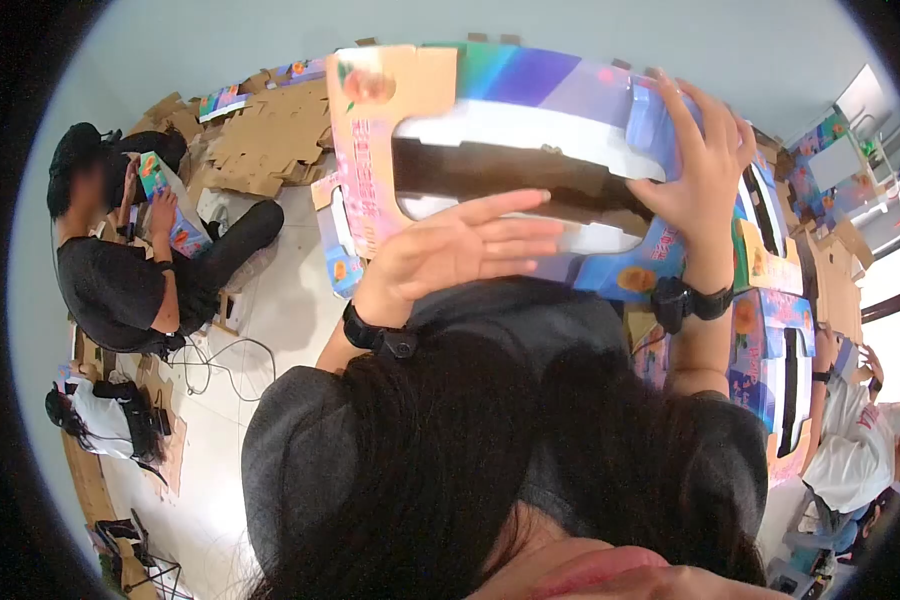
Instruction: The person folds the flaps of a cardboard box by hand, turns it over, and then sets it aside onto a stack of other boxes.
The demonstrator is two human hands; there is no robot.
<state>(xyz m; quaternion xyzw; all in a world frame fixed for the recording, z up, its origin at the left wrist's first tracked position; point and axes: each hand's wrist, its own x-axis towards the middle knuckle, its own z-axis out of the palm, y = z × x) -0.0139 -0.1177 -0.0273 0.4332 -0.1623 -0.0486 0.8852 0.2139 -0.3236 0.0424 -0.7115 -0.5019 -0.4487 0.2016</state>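
Note:
A printed cardboard carton, purple, green, blue and peach with fruit pictures, is held up in front of my chest. A long oval cut-out in its facing side shows a dark interior. My right hand grips the carton's right end, fingers spread toward the upper edge and thumb by the cut-out. In front of the lower left part of the cut-out, my left hand is stretched flat with its fingers extended and nothing in it. Both wrists wear black bands.
More printed cartons are stacked at my right. Flattened brown cardboard lies along the wall ahead. At left, a seated person handles a carton; another person is behind. A person in white is at right. Cables cross the floor.

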